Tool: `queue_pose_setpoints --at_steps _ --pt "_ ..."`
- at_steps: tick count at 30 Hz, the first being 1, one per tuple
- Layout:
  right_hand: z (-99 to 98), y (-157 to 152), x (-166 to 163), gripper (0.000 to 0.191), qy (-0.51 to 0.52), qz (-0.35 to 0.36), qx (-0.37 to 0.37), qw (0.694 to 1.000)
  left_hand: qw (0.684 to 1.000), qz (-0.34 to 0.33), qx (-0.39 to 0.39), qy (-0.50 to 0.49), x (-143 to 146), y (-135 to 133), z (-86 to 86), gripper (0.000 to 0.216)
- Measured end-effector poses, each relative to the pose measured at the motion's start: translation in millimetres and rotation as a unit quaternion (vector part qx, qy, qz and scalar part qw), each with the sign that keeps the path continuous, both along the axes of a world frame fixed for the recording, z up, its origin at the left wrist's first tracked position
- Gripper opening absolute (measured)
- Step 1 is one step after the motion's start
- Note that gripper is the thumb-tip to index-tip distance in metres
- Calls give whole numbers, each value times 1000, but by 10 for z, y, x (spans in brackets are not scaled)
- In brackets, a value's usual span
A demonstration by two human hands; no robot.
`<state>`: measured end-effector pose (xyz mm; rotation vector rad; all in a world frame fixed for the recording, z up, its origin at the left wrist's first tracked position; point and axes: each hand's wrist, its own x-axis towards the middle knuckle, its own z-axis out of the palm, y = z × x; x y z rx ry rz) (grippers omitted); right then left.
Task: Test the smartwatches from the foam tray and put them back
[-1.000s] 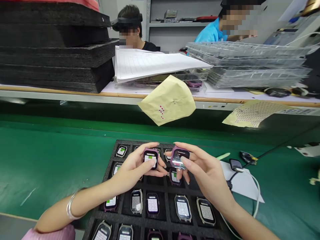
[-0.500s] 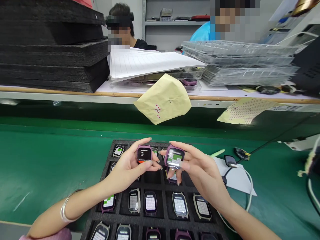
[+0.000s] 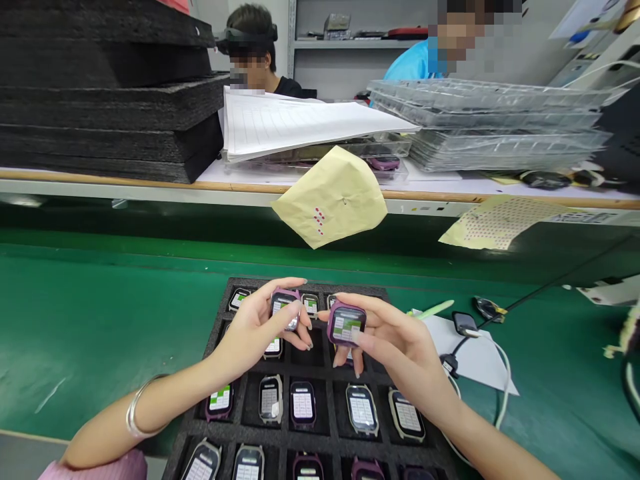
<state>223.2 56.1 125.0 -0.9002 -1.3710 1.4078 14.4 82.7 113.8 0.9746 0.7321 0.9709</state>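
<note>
My left hand (image 3: 273, 320) is closed on a purple-framed smartwatch (image 3: 283, 303), its thumb lying over the screen. In my right hand (image 3: 387, 333) is a second purple smartwatch (image 3: 347, 323), its lit screen showing white and green blocks, with the thumb at the lower right corner. Both are strapless and held above a black foam tray (image 3: 333, 433). Several more watch bodies in silver and purple lie in the tray's compartments, among them a silver one (image 3: 363, 409) and a purple one (image 3: 303, 404). My hands hide part of the upper rows.
Black foam trays (image 3: 110, 100) are stacked on the shelf at left, clear plastic trays (image 3: 490, 127) at right, papers (image 3: 300, 123) between. Yellow sheets (image 3: 333, 200) hang from the shelf edge. A cabled watch (image 3: 464, 323) lies right of the tray. Two people sit beyond the shelf.
The left watch's screen has gone from a dark text page to white and green blocks, and my left thumb has moved up over it. The right watch is slightly lower and tilted differently.
</note>
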Motion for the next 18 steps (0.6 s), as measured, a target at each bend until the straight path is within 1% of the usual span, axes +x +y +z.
queue_pose_setpoints --at_steps 3,5,7,9,11,14,18 --pt "-5 -9 20 41 -12 12 3 1000 1000 -13 1 -25 -17 -3 -26 46" --pt "-35 -9 27 42 -21 11 9 1000 999 -29 9 -41 -23 -16 -37 57" --pt "-75 -15 32 41 -31 6 8 999 998 -44 15 -48 -24 -38 -40 63" --pt "-109 -33 43 42 -37 10 1 999 997 -51 16 -50 -22 -65 -42 64" --pt "-129 -61 66 47 -40 23 -3 999 997 -56 10 -47 -22 -92 -51 64" --pt "-146 -105 126 54 -53 24 -11 998 997 -65 -3 -43 -27 -120 -80 62" --pt "-187 -129 214 53 -60 44 -18 997 997 -68 -10 -37 -28 -131 -133 58"
